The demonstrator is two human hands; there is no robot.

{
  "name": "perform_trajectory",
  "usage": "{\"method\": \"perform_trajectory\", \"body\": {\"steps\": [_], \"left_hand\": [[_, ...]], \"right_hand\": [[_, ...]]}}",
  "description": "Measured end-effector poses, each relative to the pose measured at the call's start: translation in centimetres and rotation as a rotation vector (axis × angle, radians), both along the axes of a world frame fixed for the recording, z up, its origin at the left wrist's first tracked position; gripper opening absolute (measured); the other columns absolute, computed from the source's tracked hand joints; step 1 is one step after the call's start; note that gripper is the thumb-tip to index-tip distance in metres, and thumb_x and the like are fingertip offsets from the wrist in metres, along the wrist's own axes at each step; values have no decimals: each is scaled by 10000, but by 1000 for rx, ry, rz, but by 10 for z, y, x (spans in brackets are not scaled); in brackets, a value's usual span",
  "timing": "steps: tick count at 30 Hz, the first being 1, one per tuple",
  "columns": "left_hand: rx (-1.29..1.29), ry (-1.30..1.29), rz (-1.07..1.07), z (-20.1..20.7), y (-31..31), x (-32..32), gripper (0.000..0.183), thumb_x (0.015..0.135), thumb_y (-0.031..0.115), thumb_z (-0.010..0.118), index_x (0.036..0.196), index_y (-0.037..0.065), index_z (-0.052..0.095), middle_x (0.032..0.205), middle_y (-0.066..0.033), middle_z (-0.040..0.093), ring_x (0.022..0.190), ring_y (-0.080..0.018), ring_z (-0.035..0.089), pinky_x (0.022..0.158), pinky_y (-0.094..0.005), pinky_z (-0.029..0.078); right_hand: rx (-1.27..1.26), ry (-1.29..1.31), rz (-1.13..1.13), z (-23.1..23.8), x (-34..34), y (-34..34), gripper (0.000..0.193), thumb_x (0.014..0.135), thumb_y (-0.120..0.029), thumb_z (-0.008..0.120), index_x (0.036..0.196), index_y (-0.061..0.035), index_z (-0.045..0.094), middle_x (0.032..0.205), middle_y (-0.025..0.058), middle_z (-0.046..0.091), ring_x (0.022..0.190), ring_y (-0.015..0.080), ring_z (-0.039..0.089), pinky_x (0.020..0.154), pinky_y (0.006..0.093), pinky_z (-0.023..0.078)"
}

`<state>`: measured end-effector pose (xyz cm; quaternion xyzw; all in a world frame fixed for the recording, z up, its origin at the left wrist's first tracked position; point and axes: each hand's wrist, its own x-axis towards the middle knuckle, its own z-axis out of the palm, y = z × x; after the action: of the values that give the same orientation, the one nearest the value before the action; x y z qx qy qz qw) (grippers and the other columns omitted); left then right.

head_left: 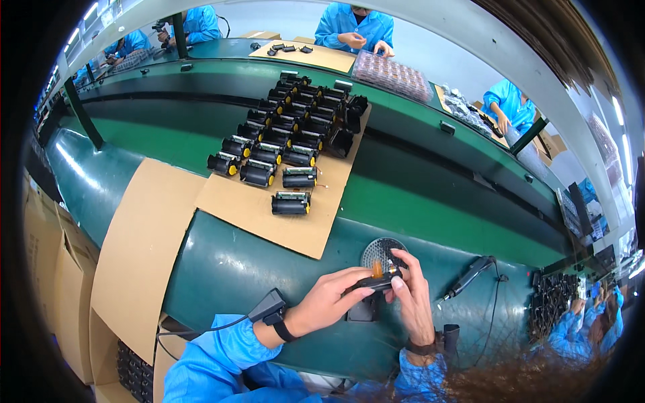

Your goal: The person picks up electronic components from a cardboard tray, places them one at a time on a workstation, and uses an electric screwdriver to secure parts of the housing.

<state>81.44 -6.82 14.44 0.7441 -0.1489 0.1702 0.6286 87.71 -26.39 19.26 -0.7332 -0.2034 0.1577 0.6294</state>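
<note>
The left hand (pixel 330 297) pinches one end of a small black part (pixel 376 283) while the right hand (pixel 414 295) curls its fingers about the other, probably to steady the amber piece (pixel 377 269) facing up between them; beyond the left hand, black units (pixel 290 203) sit in rows on cardboard (pixel 319 228), perhaps for order; right of the right hand, a corded tool (pixel 471 276) lies, seemingly for easy reach

Black left-wrist strap (pixel 284 330) is worn, used as landmark. Black boxy module (pixel 267 307) is seated just up-left of it; thin dark cable (pixel 227 326) is led off further left. Loose, wrinkled bright-blue left sleeve (pixel 218 349) is worn just below-left of the strap. Well right of the strap, matching blue right sleeve (pixel 420 376) and dark right-wrist band (pixel 421 348) are worn.
</note>
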Motion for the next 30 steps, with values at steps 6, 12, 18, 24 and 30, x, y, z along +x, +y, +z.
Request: {"method": "perform_trajectory", "body": {"steps": [6,12,18,24,30], "left_hand": [[76,174,12,17,-1,-8,488,950,162,711,1392,20,565,1281,-158,613,1053,-280,663,802,-366,559],[737,-216,-45,11,3,-24,601,828,301,816,1353,92,611,1273,-85,579,1091,-282,573,913,-390,488],[759,-178,-84,7,9,-21,566,804,250,817,1305,61,631,1257,-77,582,1083,-280,566,891,-398,482],[859,-112,-175,12,12,-15,548,816,263,811,1289,54,631,1225,-81,572,1101,-272,545,906,-396,465],[810,-114,-187,8,9,-12,574,809,262,811,1313,64,619,1239,-87,562,1112,-287,550,919,-406,487]], "right_hand": [[-169,52,-101,-13,-12,-9,429,1031,-183,511,1444,-79,459,717,57,641,605,106,574,568,268,468],[-264,228,-75,-18,-34,-18,431,1066,-229,465,1481,-123,416,670,64,637,549,122,590,527,286,464],[-415,114,-116,-15,-37,-20,436,1065,-295,506,1450,-94,470,667,75,633,541,154,590,553,335,477],[-321,-402,-685,-42,2,-97,436,970,-184,691,1345,-24,536,1065,80,548,842,133,544,733,287,478],[-815,-565,-910,-59,59,-166,915,879,-414,767,1567,-37,296,1111,154,585,876,301,625,808,406,510]]}}
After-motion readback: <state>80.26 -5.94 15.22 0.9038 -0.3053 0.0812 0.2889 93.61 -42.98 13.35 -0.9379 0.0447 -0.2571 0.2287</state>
